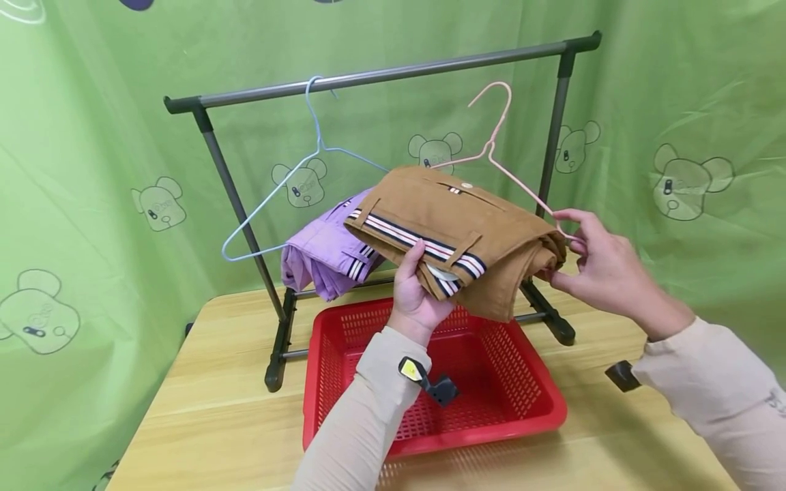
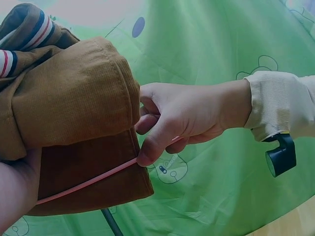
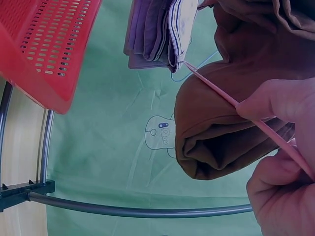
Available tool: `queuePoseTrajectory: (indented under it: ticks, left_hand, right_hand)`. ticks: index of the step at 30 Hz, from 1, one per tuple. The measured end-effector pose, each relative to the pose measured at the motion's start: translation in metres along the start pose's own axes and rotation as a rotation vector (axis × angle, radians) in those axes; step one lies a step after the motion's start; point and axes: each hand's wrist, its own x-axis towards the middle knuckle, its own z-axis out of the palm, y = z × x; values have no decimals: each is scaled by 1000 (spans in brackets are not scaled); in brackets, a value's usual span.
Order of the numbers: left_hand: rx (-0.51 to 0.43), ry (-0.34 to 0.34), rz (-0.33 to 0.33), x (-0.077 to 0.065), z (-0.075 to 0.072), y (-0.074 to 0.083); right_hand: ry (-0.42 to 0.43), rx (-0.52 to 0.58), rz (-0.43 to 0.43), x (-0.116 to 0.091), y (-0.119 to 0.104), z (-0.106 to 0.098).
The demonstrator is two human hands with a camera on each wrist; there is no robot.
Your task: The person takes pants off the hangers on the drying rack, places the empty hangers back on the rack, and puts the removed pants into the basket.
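Brown trousers [image 1: 442, 211] with a striped waistband are draped folded over a pink wire hanger [image 1: 522, 187]. My left hand [image 1: 420, 293] grips them from below, its thumb over the waistband. At the hanger's right corner, my right hand [image 1: 604, 269] pinches the pink wire between thumb and fingers, beside the trousers' folded edge; the right wrist view shows this wire [image 3: 219, 91] running along the cloth. The hanger's hook is off the rail, just below it. Part of the lower wire is hidden by the trousers in the head view.
A grey metal rack [image 1: 393, 71] stands on the wooden table [image 1: 202, 382]. From its rail hangs a blue hanger [image 1: 270, 187] with folded purple trousers [image 1: 328, 245]. A red perforated basket [image 1: 491, 433] sits under my hands, in front of the rack. Green curtain hangs behind.
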Motion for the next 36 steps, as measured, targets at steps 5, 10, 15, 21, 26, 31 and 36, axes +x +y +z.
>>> queuePoseTrajectory:
  ticks: [5, 10, 15, 21, 26, 31, 36]
  left_hand:
    - [9, -4, 12, -1, 1, 1]
    - [-3, -11, 22, -2, 2, 4]
    - [-2, -21, 19, -2, 3, 6]
    - [-2, -22, 17, -3, 3, 9]
    - [-5, -27, 28, -3, 3, 8]
    - [-5, -34, 28, -4, 4, 8]
    - [-18, -44, 40, -4, 4, 8]
  right_hand:
    - [-4, 12, 12, 1, 0, 0]
    - [-5, 7, 14, 2, 0, 2]
    - [-14, 10, 33, 2, 2, 3]
    - [-27, 23, 44, 3, 2, 4]
    - [-38, 37, 54, 3, 5, 4]
    - [-42, 41, 45, 3, 9, 4]
    - [-42, 26, 54, 4, 13, 5]
